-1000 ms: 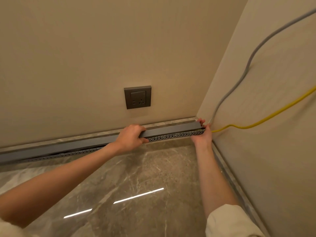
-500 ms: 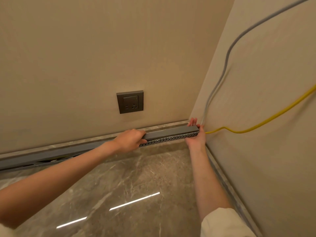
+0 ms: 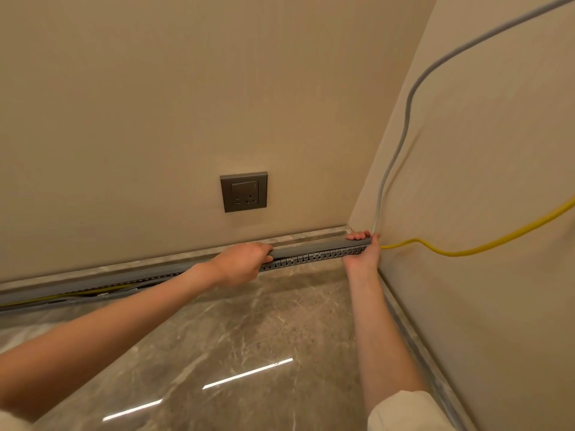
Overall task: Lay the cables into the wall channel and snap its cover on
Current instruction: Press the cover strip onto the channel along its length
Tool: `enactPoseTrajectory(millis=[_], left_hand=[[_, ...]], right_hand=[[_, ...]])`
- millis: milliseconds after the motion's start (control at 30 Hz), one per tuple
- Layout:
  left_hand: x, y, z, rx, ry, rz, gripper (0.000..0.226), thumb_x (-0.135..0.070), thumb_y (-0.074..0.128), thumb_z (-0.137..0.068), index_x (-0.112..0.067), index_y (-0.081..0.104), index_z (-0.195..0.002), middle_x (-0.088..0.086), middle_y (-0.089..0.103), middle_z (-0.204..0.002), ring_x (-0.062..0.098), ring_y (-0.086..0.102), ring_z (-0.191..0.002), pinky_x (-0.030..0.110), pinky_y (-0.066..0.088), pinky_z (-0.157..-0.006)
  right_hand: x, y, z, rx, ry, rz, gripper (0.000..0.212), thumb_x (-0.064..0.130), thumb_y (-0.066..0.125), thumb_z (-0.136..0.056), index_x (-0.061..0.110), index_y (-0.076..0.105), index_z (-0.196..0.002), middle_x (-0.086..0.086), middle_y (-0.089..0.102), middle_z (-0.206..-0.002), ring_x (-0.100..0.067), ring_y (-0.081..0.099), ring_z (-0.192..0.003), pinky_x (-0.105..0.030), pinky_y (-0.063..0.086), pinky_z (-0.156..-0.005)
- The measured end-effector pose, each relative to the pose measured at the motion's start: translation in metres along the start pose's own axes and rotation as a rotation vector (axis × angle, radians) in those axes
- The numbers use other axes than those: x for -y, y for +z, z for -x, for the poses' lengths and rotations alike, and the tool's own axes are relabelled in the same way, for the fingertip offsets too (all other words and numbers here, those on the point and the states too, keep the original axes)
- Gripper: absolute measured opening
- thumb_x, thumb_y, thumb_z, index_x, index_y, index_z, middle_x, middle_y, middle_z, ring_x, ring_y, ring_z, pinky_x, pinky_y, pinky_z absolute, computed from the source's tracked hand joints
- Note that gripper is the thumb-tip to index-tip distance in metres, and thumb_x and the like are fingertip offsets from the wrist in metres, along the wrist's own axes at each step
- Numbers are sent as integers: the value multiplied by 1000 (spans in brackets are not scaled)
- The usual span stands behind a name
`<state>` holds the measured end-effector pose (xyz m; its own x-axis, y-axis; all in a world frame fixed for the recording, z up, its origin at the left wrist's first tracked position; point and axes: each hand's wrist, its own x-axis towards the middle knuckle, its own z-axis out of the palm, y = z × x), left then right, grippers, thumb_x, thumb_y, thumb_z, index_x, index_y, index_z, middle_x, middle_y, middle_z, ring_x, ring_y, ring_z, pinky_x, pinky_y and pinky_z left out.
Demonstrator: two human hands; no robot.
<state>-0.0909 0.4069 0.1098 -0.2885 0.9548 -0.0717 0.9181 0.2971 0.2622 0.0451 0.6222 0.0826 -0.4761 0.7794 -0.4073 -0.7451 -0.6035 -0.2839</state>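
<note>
A long grey slotted channel (image 3: 314, 256) runs along the foot of the back wall into the corner. Its grey cover (image 3: 311, 247) lies on top of it. My left hand (image 3: 241, 264) is closed over the cover near its middle. My right hand (image 3: 362, 253) grips the cover's end at the corner. A yellow cable (image 3: 466, 251) and a grey cable (image 3: 401, 132) leave the channel's end beside my right hand and run up the right wall. At the far left the cables (image 3: 77, 293) show inside the channel where the cover stands off it.
A dark wall socket (image 3: 244, 192) sits on the back wall above the channel. A marble skirting (image 3: 298, 237) lines both walls. The floor (image 3: 249, 337) is glossy brown marble with light streaks.
The view has shifted slightly toward the corner. Both hands stay on the cover, with my left hand a little further along it. More of the cables shows at the left.
</note>
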Motion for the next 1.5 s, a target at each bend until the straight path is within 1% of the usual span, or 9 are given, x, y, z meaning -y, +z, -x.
enactPoseTrajectory(millis=[133,300,733,900,1033,1100,1233,1333,1500], left_hand=[[-4,2,4,-77,12,14,29,-32,34,-99,-9,52,-102,12,63,-106,32,58,-95,40,42,-75],[-17,9,0,-187,27,-54,40,-45,37,-96,-16,47,-123,5,64,-116,27,59,-101,38,44,-76],[-58,-5,-50,-140,63,17,33,-37,33,-98,-16,48,-119,14,65,-108,36,59,-95,40,44,-69],[-56,-12,-52,-107,55,18,29,-36,32,-99,-18,49,-113,15,66,-104,36,59,-92,37,37,-64],[-53,-19,-56,-77,38,48,31,-35,32,-99,-16,51,-115,15,65,-105,35,58,-92,37,38,-64],[-52,-19,-57,-53,31,50,31,-34,32,-99,-15,51,-115,15,65,-105,34,58,-91,36,37,-64],[-53,-13,-56,32,45,109,30,-35,33,-99,-15,53,-108,13,64,-100,28,55,-82,35,39,-64],[-56,-9,-53,49,73,110,30,-34,33,-99,-14,54,-106,11,64,-98,26,54,-80,34,36,-63],[-55,2,-47,-40,103,17,33,-37,31,-99,-15,52,-112,13,65,-100,32,59,-86,34,35,-62]], right_hand=[[-1,6,2,-41,-77,44,43,35,31,-101,15,39,-65,5,41,-35,-10,40,-29,-14,38,-38],[-5,9,1,-91,-129,109,45,39,29,-101,15,39,-64,5,41,-34,-11,40,-28,-16,39,-38],[-12,19,19,28,-57,6,42,44,47,-94,16,41,-64,4,44,-43,-10,44,-36,-17,42,-43],[-15,20,32,86,15,-108,24,30,66,-71,11,50,-72,0,49,-59,-14,48,-50,-24,43,-54],[-25,11,42,216,59,-248,34,16,55,-55,0,60,-85,-10,61,-74,-23,56,-67,-32,45,-71],[-29,7,40,195,73,-288,38,19,47,-59,-3,64,-85,-13,64,-76,-26,56,-70,-34,44,-73],[-28,6,27,128,157,-245,24,25,36,-75,12,53,-64,-2,53,-56,-17,46,-51,-25,34,-58],[-28,7,24,132,179,-135,23,22,34,-73,17,41,-51,4,40,-47,-11,36,-38,-19,25,-47],[-25,7,25,83,179,-76,24,19,34,-67,16,37,-44,2,35,-43,-12,33,-33,-14,25,-42]])
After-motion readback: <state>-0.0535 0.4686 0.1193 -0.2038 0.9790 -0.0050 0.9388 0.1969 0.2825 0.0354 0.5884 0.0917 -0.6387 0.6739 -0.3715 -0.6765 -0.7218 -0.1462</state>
